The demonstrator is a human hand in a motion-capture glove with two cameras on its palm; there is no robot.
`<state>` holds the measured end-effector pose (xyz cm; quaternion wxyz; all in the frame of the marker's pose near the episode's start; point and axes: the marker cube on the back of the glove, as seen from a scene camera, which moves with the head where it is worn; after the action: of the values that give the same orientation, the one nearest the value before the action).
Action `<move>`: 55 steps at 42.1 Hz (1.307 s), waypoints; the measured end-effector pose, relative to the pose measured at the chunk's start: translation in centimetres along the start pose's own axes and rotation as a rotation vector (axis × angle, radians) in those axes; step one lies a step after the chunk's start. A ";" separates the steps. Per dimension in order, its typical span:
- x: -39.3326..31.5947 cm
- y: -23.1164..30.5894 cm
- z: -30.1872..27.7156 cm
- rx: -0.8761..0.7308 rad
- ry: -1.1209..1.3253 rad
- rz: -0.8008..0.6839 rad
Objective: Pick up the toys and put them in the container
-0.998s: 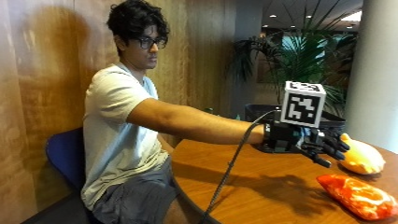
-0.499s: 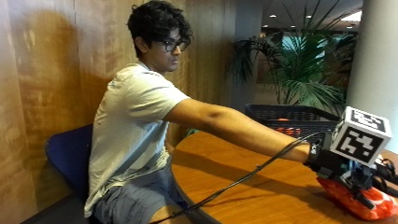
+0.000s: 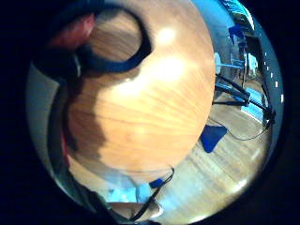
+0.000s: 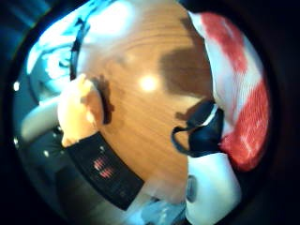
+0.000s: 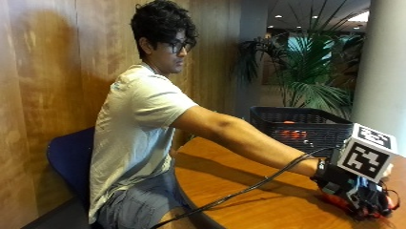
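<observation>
A person in a pale T-shirt sits on a blue chair [image 5: 66, 160] at a round wooden surface [image 5: 254, 200], the right arm stretched far across it; the gloved right hand [image 5: 361, 195] is down at the near edge of the surface, lying over a red and white toy [image 4: 239, 93] of which only slivers of red show beneath the glove from the side; the palm camera on the thumb side shows that toy close up against the palm, lying on the wood, with a black strap beside it; whether the grip is actually closed round the toy or merely laid on it I cannot tell, since the fingers are hidden behind the glove's gear; a second toy, pale orange [image 4: 79, 110], lies on the surface well apart from the red one, just beside the black mesh container [image 5: 301, 126]; the container stands at the far side of the surface, with something reddish [image 5: 293, 135] showing through its wall; a large potted palm [image 5: 310, 71] stands behind it.
</observation>
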<state>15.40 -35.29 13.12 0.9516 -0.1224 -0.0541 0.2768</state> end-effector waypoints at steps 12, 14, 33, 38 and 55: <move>-0.6 2.6 0.1 0.180 -0.043 -0.146; -1.0 3.3 -0.2 0.186 -0.039 -0.168; -9.8 12.0 -10.8 0.310 0.005 -0.429; -13.0 14.4 -12.2 0.326 -0.001 -0.493; -27.8 21.9 -12.2 0.330 -0.027 -0.672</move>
<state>-17.09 -34.88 -5.36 0.9954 0.0607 -0.0586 -0.0445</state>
